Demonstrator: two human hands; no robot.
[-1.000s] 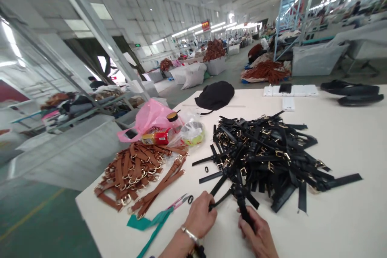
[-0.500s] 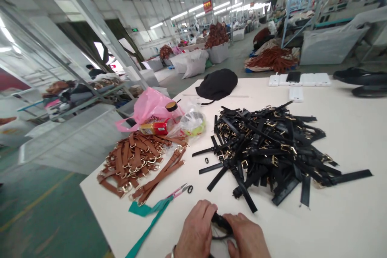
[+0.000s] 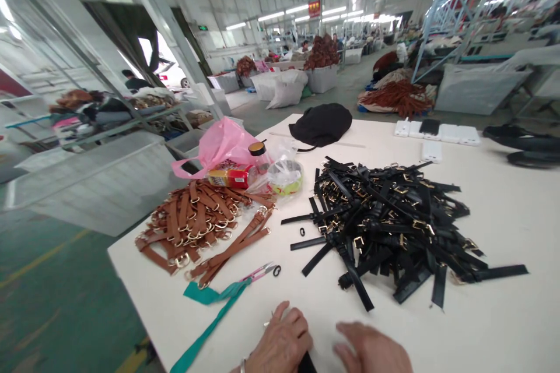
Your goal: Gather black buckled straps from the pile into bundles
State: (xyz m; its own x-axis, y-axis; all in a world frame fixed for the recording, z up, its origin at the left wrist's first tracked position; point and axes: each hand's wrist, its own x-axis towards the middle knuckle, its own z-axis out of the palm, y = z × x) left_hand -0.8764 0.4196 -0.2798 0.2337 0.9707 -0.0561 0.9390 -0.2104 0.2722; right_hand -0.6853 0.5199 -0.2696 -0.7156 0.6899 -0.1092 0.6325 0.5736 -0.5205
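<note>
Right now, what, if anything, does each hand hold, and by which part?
The left hand grips a black leather strap, mostly hidden, so which part cannot be told. The right hand lies open, holding nothing visible.

no legible txt; red hanging sign point(image 3: 314, 9), green wall sign point(image 3: 202, 27), bottle label point(image 3: 230, 177) too blurry.
</note>
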